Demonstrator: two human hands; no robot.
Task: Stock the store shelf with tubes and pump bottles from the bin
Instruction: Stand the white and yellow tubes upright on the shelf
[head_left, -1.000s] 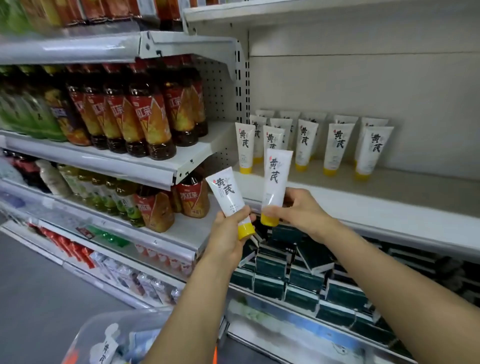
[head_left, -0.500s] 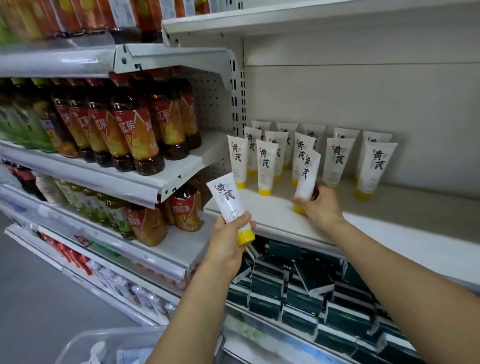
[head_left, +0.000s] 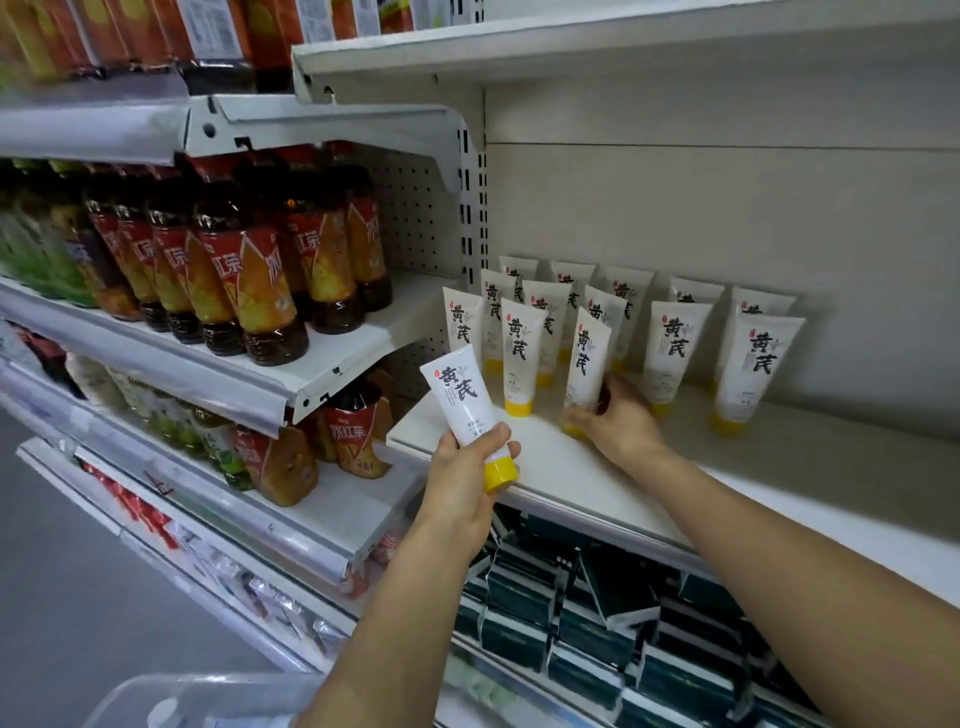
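- Since the earlier frames the right hand (head_left: 615, 415) has carried its tube (head_left: 586, 358) from in front of the shelf edge onto the white shelf (head_left: 571, 483), and the view has drawn closer to the shelving.
- Head view: the right hand's fingers curl round the lower part of that tube, which stands cap-down on the shelf, leaning slightly, in the front row of standing tubes (head_left: 675, 348).
- The left hand (head_left: 467, 483) grips a second tube (head_left: 462, 410) near its yellow cap, tilted, in the air just before the shelf's front edge and left of the right hand.
- The standing tubes are white with yellow caps and black characters, set in rows toward the shelf's beige back panel (head_left: 727, 218).
- Left of the shelf, past a perforated upright, tea bottles (head_left: 249, 291) with red and orange labels fill a neighbouring shelf, with more bottles on the one below it.
- Under the shelf lie dark green boxes (head_left: 597, 613) in rows.
- Below the left forearm, the rim of a clear plastic bin (head_left: 197, 686) shows at the bottom edge; beside it is grey floor (head_left: 62, 597).
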